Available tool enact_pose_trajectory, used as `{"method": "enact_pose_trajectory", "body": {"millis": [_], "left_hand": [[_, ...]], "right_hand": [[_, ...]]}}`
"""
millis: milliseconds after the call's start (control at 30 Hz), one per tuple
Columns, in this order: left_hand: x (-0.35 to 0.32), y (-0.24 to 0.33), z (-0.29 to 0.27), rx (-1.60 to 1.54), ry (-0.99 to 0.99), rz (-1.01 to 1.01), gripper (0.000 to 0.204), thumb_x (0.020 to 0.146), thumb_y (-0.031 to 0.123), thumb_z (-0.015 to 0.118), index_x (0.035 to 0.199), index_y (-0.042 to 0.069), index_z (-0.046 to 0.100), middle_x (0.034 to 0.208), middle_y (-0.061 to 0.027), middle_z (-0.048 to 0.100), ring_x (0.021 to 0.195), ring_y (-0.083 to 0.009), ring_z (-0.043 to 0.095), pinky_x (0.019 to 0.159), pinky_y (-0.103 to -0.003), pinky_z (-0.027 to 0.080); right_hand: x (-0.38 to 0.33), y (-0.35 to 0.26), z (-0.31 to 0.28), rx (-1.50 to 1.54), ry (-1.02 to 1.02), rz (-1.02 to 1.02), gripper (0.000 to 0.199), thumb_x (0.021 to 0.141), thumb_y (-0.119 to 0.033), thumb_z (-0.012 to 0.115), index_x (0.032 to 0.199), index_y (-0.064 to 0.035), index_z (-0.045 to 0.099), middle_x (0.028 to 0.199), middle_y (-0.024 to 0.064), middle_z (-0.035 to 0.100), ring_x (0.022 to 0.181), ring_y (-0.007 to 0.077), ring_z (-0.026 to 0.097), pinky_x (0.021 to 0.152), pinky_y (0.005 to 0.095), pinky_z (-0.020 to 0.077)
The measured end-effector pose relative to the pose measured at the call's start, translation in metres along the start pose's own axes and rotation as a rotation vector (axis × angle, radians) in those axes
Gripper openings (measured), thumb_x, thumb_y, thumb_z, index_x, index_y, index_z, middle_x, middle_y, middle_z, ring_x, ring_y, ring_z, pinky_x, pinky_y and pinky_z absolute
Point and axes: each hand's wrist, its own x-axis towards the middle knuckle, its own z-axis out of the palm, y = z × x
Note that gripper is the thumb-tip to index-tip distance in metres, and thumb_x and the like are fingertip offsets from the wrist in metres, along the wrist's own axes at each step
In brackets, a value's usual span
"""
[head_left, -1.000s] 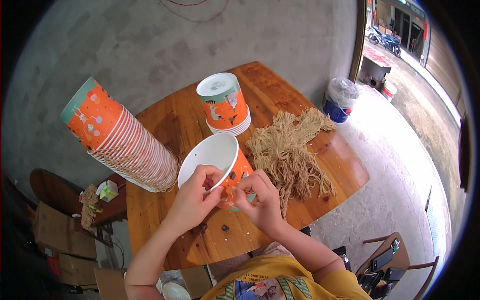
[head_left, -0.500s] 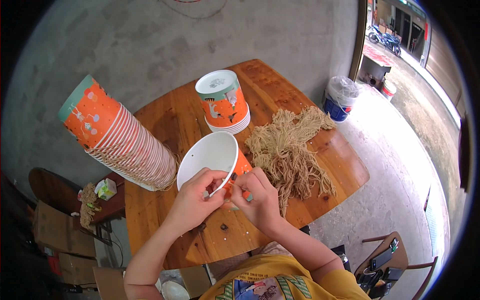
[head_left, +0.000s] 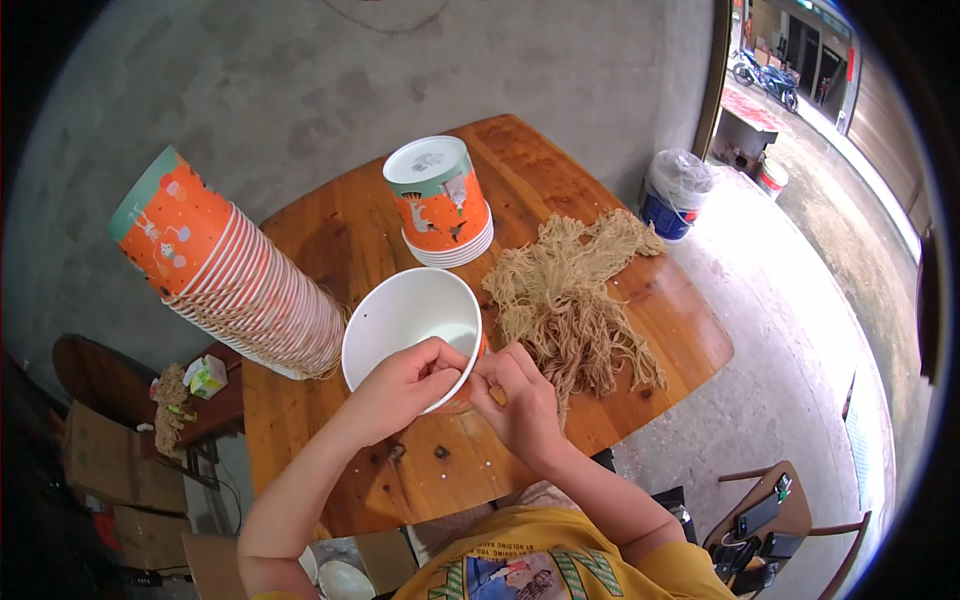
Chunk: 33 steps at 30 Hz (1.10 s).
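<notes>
A paper bucket (head_left: 395,305), white inside and orange outside, stands tilted on the wooden table with its mouth toward me. One small dark hole shows in its inner wall. My left hand (head_left: 408,388) grips the near right part of the rim, fingers inside and thumb by the edge. Just outside that rim, my right hand (head_left: 518,402) is closed in a pinch at the bucket's wall; what its fingertips hold is too small to make out. Beside it lies a loose heap of tan cords (head_left: 575,300).
A tall leaning stack of nested buckets (head_left: 255,285), with cord loops along it, is at the table's (head_left: 690,330) left. A short upside-down stack (head_left: 440,205) stands at the back. A lined blue bin (head_left: 672,205) is on the floor; a chair (head_left: 765,500) holds phones at right.
The bucket has turned so its mouth faces me more. My left fingers reach farther over the rim, and my right hand has stayed pinched close to it.
</notes>
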Motion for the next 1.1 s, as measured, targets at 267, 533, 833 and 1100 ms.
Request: {"method": "enact_pose_trajectory", "body": {"millis": [267,533,833,1100], "left_hand": [[0.012,-0.001,0.011,0.470,0.090,0.063,0.014,0.098,0.015,0.051,0.095,0.001,0.050,0.091,-0.0116,0.060,0.083,-0.0236,0.059,0.075,-0.036,0.047],[0.011,0.004,0.009,0.837,0.352,0.485,0.004,0.094,0.006,0.048,0.095,0.002,0.048,0.093,-0.0159,0.050,0.092,-0.0371,0.053,0.076,-0.046,0.044],[0.008,0.007,0.012,0.015,0.196,0.121,0.033,0.094,0.007,0.056,0.126,0.005,0.047,0.107,-0.0085,0.058,0.093,-0.0176,0.059,0.083,-0.030,0.048],[0.022,0.006,-0.001,-0.224,0.030,-0.118,0.042,0.090,0.004,0.061,0.130,0.004,0.048,0.104,-0.0060,0.063,0.093,-0.0111,0.059,0.082,-0.026,0.048]], "right_hand": [[0.002,0.003,-0.007,0.084,-0.077,0.073,0.013,0.082,0.001,0.067,0.092,-0.0036,0.060,0.082,0.0078,0.056,0.066,0.0174,0.056,0.058,0.0285,0.0460],[0.024,0.010,-0.028,0.176,-0.091,0.145,0.014,0.090,-0.012,0.064,0.102,-0.0052,0.059,0.072,0.0082,0.059,0.056,0.0159,0.056,0.055,0.0291,0.0467],[0.039,0.008,-0.021,0.367,-0.379,0.448,0.013,0.092,-0.013,0.065,0.088,-0.0014,0.063,0.069,-0.0074,0.053,0.062,-0.0003,0.040,0.053,0.0194,0.0322],[0.030,0.018,-0.014,0.503,-0.250,0.401,0.018,0.092,-0.021,0.064,0.091,-0.0026,0.063,0.064,-0.0009,0.048,0.060,0.0046,0.041,0.053,0.0239,0.0374]]}}
